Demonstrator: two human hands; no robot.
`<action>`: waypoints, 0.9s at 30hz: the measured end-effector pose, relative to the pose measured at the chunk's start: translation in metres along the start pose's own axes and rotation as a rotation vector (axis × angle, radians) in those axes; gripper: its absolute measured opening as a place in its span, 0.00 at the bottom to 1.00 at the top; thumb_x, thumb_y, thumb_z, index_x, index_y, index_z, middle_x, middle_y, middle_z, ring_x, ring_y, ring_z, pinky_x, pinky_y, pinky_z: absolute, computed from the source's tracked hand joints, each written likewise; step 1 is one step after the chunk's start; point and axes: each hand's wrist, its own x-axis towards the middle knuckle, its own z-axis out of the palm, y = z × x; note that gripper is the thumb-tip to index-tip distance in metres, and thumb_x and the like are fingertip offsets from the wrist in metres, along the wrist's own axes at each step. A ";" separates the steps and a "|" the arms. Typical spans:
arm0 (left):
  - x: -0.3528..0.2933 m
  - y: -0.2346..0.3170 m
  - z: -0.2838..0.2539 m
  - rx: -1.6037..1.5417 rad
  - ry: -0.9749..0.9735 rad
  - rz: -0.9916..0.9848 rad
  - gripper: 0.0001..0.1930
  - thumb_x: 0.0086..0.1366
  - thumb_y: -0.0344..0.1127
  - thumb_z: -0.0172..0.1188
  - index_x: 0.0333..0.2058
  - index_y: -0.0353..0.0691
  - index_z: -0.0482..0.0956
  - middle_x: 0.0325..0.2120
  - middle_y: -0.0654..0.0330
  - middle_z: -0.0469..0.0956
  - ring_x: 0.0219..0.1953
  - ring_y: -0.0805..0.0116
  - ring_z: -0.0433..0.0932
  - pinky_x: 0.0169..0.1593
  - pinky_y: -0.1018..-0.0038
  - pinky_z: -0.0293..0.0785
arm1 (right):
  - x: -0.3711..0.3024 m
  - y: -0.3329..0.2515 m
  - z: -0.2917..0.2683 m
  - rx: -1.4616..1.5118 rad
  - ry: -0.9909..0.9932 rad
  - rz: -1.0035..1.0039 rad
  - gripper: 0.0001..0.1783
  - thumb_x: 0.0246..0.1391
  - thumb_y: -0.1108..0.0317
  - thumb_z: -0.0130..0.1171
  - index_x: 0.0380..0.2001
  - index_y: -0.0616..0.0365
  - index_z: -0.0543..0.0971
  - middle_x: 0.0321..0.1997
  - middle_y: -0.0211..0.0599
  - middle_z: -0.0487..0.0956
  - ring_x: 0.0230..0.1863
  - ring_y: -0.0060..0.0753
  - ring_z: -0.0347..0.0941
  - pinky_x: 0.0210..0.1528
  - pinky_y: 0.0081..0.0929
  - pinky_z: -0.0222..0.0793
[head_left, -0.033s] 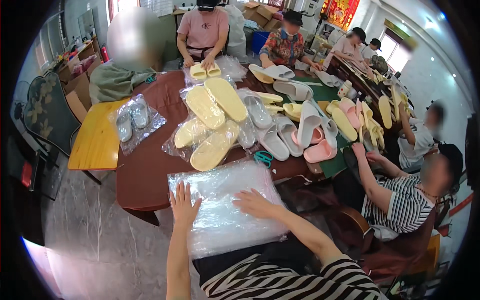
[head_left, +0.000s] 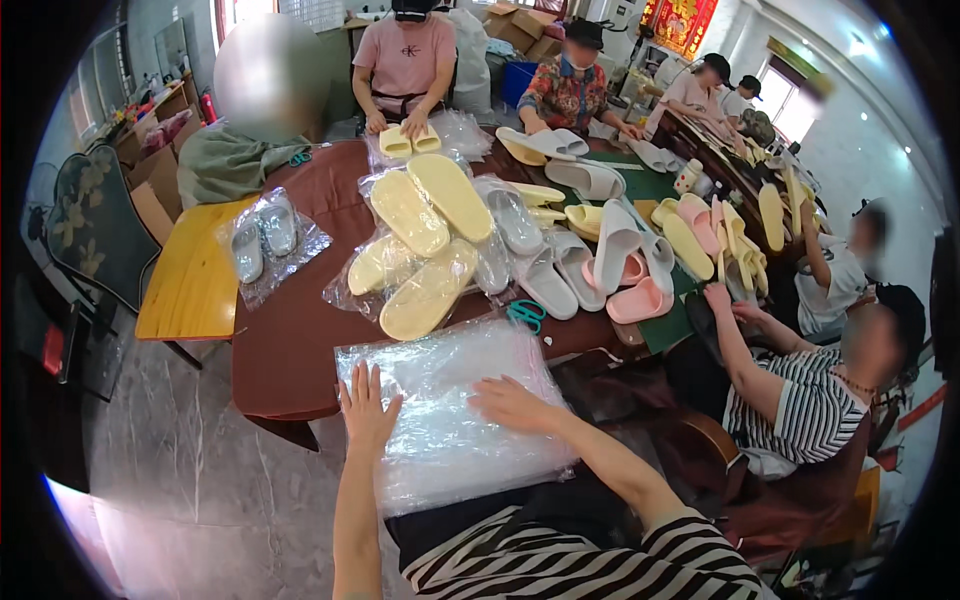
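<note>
A stack of clear plastic bags (head_left: 455, 445) lies at the table's near edge, over my lap. My left hand (head_left: 368, 408) rests flat on its left side with the fingers stretched out. On the right part of the stack lies my right hand (head_left: 512, 404), palm down, fingers extended and holding nothing. Just beyond the bags is a pile of yellow slippers (head_left: 430, 290) wrapped in clear plastic. Grey slippers (head_left: 548, 285) lie beside them, some bagged and some bare. Teal-handled scissors (head_left: 526, 316) sit by the far right corner of the stack.
A bagged grey pair (head_left: 265, 238) lies at the left, near a yellow wooden table (head_left: 185, 270). Pink slippers (head_left: 641, 300) and more yellow ones are heaped to the right. Several co-workers sit around the brown-covered table (head_left: 290, 350); one across handles a yellow pair (head_left: 410, 142).
</note>
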 end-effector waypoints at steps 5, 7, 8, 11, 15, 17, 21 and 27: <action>0.001 0.001 -0.001 0.026 -0.003 -0.002 0.41 0.64 0.58 0.54 0.69 0.41 0.55 0.72 0.53 0.47 0.74 0.59 0.41 0.74 0.52 0.29 | 0.023 0.036 -0.043 0.708 0.411 0.274 0.20 0.66 0.58 0.50 0.50 0.62 0.79 0.49 0.43 0.81 0.53 0.39 0.76 0.57 0.31 0.68; 0.002 0.001 -0.003 0.027 0.000 0.021 0.41 0.64 0.58 0.53 0.69 0.41 0.55 0.72 0.53 0.48 0.74 0.58 0.42 0.74 0.52 0.29 | 0.046 0.058 -0.075 0.603 0.566 0.248 0.20 0.65 0.58 0.52 0.49 0.62 0.79 0.45 0.42 0.82 0.47 0.34 0.78 0.51 0.30 0.70; 0.003 0.001 -0.002 0.039 -0.007 0.011 0.41 0.64 0.58 0.53 0.69 0.40 0.55 0.72 0.52 0.48 0.74 0.58 0.42 0.73 0.52 0.29 | 0.062 0.072 -0.091 0.586 0.583 0.322 0.20 0.64 0.58 0.53 0.49 0.62 0.79 0.44 0.42 0.82 0.47 0.34 0.78 0.51 0.30 0.70; 0.005 0.003 -0.003 0.057 -0.014 0.019 0.41 0.65 0.57 0.54 0.69 0.40 0.54 0.72 0.52 0.48 0.74 0.56 0.42 0.73 0.52 0.30 | 0.111 0.116 -0.128 0.560 0.739 0.325 0.19 0.62 0.61 0.55 0.51 0.62 0.78 0.45 0.45 0.82 0.48 0.37 0.77 0.51 0.33 0.70; 0.008 0.005 -0.003 0.053 -0.035 0.018 0.43 0.62 0.53 0.58 0.69 0.38 0.54 0.71 0.50 0.47 0.74 0.54 0.43 0.73 0.50 0.32 | 0.177 0.170 -0.149 0.445 0.815 0.457 0.24 0.57 0.61 0.59 0.54 0.62 0.75 0.55 0.51 0.76 0.56 0.48 0.73 0.57 0.38 0.68; 0.009 0.006 -0.004 0.052 -0.026 0.005 0.43 0.62 0.54 0.58 0.69 0.38 0.53 0.71 0.50 0.47 0.74 0.54 0.43 0.73 0.50 0.32 | 0.207 0.186 -0.152 0.390 0.868 0.599 0.32 0.56 0.57 0.60 0.59 0.64 0.70 0.55 0.51 0.77 0.56 0.46 0.74 0.57 0.38 0.68; 0.014 0.006 0.000 0.084 -0.138 -0.022 0.42 0.63 0.57 0.56 0.69 0.39 0.54 0.71 0.50 0.48 0.74 0.53 0.44 0.73 0.49 0.32 | 0.238 0.202 -0.155 0.531 0.796 0.670 0.43 0.46 0.47 0.67 0.60 0.63 0.70 0.60 0.55 0.71 0.61 0.51 0.69 0.64 0.40 0.63; 0.016 0.004 0.006 0.130 -0.090 0.002 0.42 0.63 0.53 0.56 0.69 0.39 0.53 0.71 0.50 0.48 0.73 0.50 0.45 0.73 0.50 0.33 | 0.244 0.204 -0.131 0.537 0.685 0.689 0.48 0.38 0.46 0.72 0.59 0.61 0.67 0.59 0.52 0.65 0.61 0.53 0.65 0.63 0.39 0.64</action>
